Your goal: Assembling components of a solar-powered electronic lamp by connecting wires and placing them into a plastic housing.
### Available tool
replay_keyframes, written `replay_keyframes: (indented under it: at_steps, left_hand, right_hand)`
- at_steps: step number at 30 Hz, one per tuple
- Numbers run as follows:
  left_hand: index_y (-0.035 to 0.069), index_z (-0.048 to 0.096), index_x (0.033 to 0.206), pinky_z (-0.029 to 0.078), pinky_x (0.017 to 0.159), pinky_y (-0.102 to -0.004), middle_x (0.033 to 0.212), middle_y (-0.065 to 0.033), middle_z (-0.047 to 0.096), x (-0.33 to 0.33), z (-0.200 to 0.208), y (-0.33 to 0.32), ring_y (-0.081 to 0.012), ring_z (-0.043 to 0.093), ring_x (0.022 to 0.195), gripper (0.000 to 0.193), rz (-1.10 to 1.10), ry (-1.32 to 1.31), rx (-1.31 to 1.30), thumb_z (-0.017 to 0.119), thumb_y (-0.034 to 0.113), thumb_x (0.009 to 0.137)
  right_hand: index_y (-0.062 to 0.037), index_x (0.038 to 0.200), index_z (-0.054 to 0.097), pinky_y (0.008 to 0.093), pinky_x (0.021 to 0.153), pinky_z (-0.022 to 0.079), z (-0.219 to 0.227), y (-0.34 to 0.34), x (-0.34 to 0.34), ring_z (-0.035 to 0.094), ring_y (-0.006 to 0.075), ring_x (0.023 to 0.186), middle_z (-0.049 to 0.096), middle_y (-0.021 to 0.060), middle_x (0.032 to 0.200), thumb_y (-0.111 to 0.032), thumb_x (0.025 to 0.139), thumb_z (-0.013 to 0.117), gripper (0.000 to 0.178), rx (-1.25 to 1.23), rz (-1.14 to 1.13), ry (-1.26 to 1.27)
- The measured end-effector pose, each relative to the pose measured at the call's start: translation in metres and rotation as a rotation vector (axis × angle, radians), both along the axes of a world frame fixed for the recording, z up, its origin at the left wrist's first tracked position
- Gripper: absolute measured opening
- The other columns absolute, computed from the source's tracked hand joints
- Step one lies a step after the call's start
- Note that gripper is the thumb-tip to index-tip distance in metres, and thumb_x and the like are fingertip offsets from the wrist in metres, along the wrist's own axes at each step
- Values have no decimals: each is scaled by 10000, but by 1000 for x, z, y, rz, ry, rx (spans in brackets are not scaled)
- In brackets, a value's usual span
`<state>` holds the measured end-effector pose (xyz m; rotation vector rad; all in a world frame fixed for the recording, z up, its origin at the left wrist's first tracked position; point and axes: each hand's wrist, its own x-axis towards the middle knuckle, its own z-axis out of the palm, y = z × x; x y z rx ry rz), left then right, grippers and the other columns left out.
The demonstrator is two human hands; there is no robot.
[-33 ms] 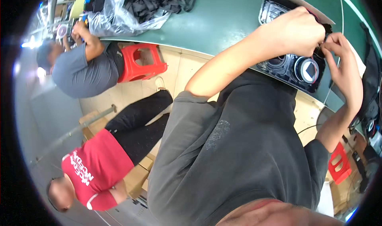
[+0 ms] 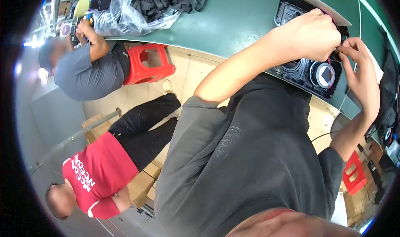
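A black plastic housing (image 2: 290,12) with a round speaker-like part (image 2: 323,75) set in its near right end lies at the edge of the green table. My left hand (image 2: 312,33) is above the housing, its fingers curled closed and their tips turned away from view. Beside it, my right hand (image 2: 360,62) pinches with thumb and forefinger, touching or nearly touching the left fingertips. What either hand pinches is too small or hidden to make out. A thin red wire (image 2: 328,15) shows behind the left hand.
The green table (image 2: 221,26) bears a clear plastic bag (image 2: 125,20) and a heap of black straps (image 2: 166,1). A seated person (image 2: 91,72) works at far left near a red stool (image 2: 148,64). Another person in red (image 2: 100,166) is behind. Cartons (image 2: 141,187) are on the floor.
The black housing has shifted slightly to the right under my hands. Both hands keep almost the same pose, close together. The person in red has moved a little.
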<state>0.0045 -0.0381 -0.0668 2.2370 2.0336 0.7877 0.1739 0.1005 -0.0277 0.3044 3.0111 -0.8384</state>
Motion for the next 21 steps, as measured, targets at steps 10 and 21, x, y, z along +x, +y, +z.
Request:
replay_keyframes:
  at_steps: [10, 21]
  left_hand:
    - [55, 731, 1002, 481, 894, -454, 999, -135, 649, -128, 29, -125, -343, 605, 1033, 279, 973, 422, -139, 810, 229, 798]
    - [30, 664, 1052, 496, 772, -222, 930, 0, 699, -75, 48, -61, -65, 633, 857, 67, 208, -1088, 358, 678, 26, 986]
  right_hand:
    - [31, 1090, 711, 309, 914, 485, 8, 21, 34, 652, 228, 1024, 661, 129, 1094, -59, 949, 699, 168, 35, -126, 303]
    - [16, 1108, 734, 311, 801, 533, 26, -5, -10, 681, 203, 895, 728, 98, 971, -73, 984, 653, 173, -571, -108, 442]
